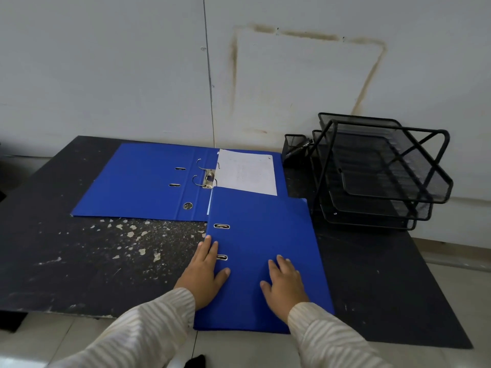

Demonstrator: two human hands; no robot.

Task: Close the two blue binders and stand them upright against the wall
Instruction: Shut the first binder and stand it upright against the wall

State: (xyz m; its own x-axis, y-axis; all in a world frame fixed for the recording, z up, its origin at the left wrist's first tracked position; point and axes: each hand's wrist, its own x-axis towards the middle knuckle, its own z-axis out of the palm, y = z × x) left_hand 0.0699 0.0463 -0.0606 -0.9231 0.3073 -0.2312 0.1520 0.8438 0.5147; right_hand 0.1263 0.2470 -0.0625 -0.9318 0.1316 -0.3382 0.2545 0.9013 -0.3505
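A closed blue binder (pixel 265 235) lies flat on the black mat (pixel 106 261), its near end past the mat's front edge. My left hand (pixel 204 272) rests flat on its left edge beside the two metal slots. My right hand (pixel 285 282) lies flat on its cover, fingers spread. Behind it, a second blue binder (pixel 138 181) lies open near the wall (pixel 132 75), with its metal ring mechanism (pixel 207 176) showing and a white sheet (pixel 245 171) on its right half. The closed binder overlaps the open one's right side.
A black mesh three-tier letter tray (pixel 382 171) stands at the right against the wall, with a small mesh pen cup (pixel 293 144) beside it. The mat's left part is scuffed with white flecks. Pale floor tiles (pixel 459 288) lie around the mat.
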